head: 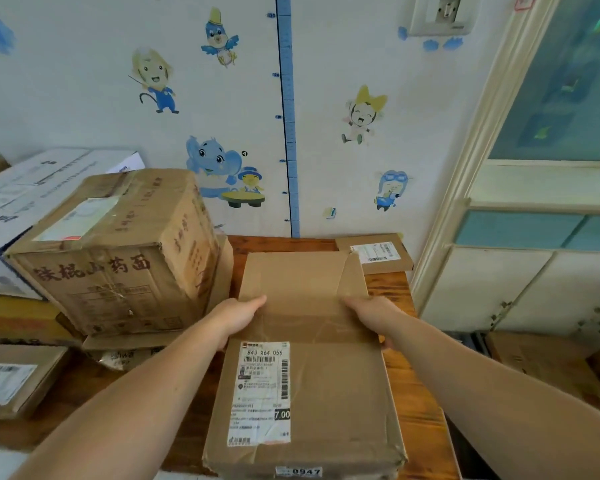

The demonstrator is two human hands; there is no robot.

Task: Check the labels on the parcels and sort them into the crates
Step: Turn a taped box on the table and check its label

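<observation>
A large flat brown cardboard parcel (329,393) lies on the wooden table (420,420) in front of me, its white shipping label (262,393) facing up with "843 X64 056" printed on it. My left hand (238,318) grips the parcel's left edge and my right hand (371,315) grips its right edge, both about halfway along. A small flat parcel (374,252) with its own label rests at the table's back right corner, against the wall.
A big taped carton (118,247) printed with characters stands at the left on other boxes. Behind it is a white box (21,199). A labelled flat parcel (11,379) lies at the front left. More cardboard (541,358) sits low on the right by a cabinet.
</observation>
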